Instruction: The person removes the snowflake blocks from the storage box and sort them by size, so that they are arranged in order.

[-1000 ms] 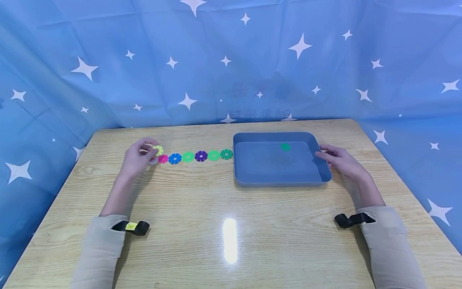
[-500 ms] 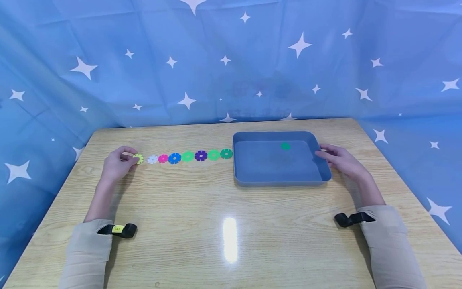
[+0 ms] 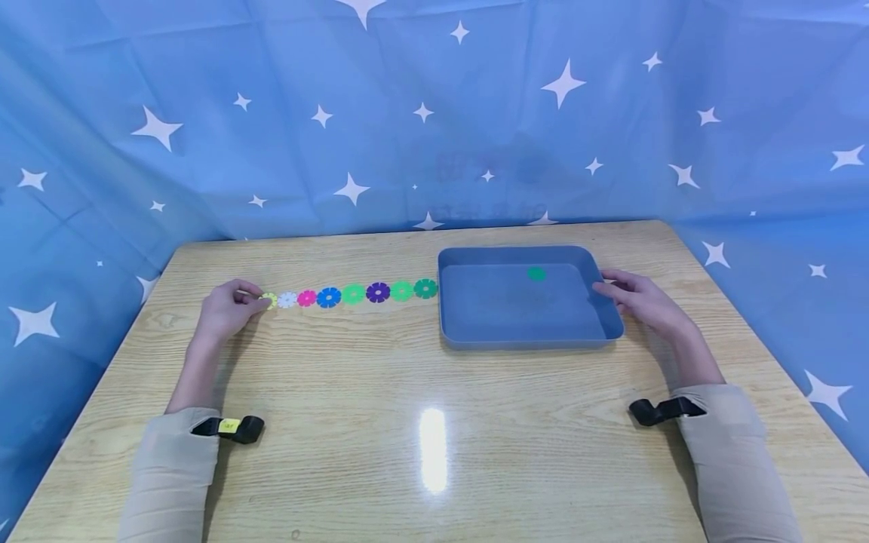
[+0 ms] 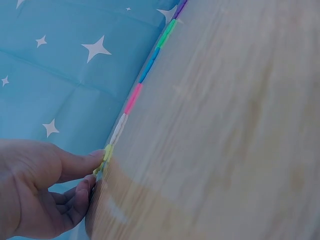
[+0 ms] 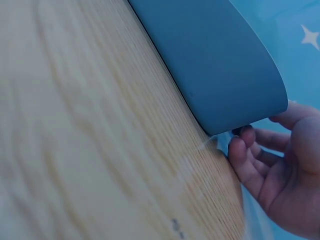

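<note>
My left hand (image 3: 227,308) pinches a yellow notched plastic disc (image 3: 270,301) between thumb and fingers, low at the table, at the left end of a row of discs. Beside it lies a white disc (image 3: 288,300), followed by a pink disc (image 3: 307,299), a blue disc (image 3: 329,298) and several green and purple ones. My right hand (image 3: 638,302) holds the right wall of a blue tray (image 3: 516,346), thumb over the rim and the other fingers outside. One green disc (image 3: 537,274) lies inside the tray. In the left wrist view the yellow disc (image 4: 107,153) stays partly hidden by the fingertips.
The row's right end, a dark green disc (image 3: 425,289), lies right against the tray's left wall. A wooden table (image 3: 339,422) carries everything, and a blue curtain (image 3: 224,151) with white stars hangs behind its back edge.
From over the white disc, my left hand carried the yellow disc left and down to the table, then slid it slightly right, closer to the white one. The right hand kept still.
</note>
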Available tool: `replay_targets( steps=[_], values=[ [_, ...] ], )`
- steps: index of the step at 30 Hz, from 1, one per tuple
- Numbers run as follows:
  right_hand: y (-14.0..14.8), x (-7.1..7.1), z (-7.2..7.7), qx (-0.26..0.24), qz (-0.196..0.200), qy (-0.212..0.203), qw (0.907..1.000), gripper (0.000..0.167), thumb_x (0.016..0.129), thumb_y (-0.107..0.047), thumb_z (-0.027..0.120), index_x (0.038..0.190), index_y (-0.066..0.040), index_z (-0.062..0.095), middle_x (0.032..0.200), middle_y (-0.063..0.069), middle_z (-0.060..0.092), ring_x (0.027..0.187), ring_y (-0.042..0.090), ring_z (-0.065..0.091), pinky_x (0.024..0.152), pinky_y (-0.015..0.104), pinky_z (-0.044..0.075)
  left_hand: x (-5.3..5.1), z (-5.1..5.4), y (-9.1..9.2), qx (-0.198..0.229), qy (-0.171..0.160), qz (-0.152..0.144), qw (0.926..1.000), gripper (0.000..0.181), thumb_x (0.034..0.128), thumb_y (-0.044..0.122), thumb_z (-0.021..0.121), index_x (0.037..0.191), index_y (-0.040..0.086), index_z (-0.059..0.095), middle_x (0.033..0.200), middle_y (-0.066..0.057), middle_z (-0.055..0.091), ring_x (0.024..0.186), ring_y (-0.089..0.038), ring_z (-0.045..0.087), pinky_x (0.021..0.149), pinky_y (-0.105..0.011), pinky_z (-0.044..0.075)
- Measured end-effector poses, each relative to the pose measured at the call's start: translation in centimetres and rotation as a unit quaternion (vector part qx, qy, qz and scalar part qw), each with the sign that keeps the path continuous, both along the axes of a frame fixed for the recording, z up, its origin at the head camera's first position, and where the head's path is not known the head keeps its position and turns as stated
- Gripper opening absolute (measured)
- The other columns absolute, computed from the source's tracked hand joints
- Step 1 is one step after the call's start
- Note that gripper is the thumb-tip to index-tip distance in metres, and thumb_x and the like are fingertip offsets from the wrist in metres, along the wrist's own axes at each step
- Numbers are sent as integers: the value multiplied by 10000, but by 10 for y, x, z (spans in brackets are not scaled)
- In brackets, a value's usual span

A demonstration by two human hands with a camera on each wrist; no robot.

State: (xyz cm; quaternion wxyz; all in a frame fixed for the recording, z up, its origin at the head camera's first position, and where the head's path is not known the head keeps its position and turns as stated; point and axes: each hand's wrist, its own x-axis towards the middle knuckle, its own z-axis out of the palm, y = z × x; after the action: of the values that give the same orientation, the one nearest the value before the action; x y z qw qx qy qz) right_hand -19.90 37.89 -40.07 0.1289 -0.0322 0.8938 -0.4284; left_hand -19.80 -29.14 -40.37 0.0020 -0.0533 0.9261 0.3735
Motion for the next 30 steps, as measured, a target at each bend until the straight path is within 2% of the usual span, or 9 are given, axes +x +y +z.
replay_targets(
  steps=[5, 10, 15, 22, 30],
  values=[
    [-1, 0, 1, 32, -9, -22, 10000, 760, 1053, -476, 485, 1585, 3, 228, 1293, 169, 453, 926, 165, 494, 772, 260, 448, -1, 0, 1, -1, -10, 21, 10000, 338, 985, 208, 662, 1191, -55, 609, 977, -146, 586, 839, -236, 520, 681, -308, 424],
    [0, -1, 0, 55, -12, -19, 10000, 757, 1054, -473, 486, 1584, 4, 231, 1242, 158, 459, 910, 163, 493, 763, 267, 448, -1, 2, 5, -2, 82, 150, 9999, 342, 1003, 219, 634, 1201, -57, 599, 991, -157, 591, 837, -222, 526, 662, -282, 436],
    [0, -1, -1, 57, 11, 0, 10000, 750, 1056, -461, 489, 1583, 6, 232, 1202, 147, 467, 886, 157, 501, 756, 274, 450, 2, 8, 12, 99, 304, 282, 9991, 346, 1016, 225, 613, 1215, -57, 593, 1011, -172, 587, 834, -209, 525, 615, -240, 451],
    [0, 0, 0, 72, 4, 2, 10000, 750, 1057, -461, 486, 1583, 7, 229, 1186, 140, 472, 870, 148, 508, 753, 277, 447, 0, 19, 33, 335, 765, -122, 9964, 332, 1020, 223, 619, 1191, -61, 609, 995, -183, 592, 834, -217, 542, 567, -213, 460],
    [1, -1, -1, 93, 15, 18, 10000, 750, 1057, -460, 486, 1582, 11, 230, 1141, 142, 479, 865, 151, 513, 752, 276, 453, -8, 23, 71, 567, 1045, -545, 9914, 267, 1003, 184, 648, 1143, -43, 647, 956, -168, 611, 841, -243, 559, 657, -214, 440]
  ],
)
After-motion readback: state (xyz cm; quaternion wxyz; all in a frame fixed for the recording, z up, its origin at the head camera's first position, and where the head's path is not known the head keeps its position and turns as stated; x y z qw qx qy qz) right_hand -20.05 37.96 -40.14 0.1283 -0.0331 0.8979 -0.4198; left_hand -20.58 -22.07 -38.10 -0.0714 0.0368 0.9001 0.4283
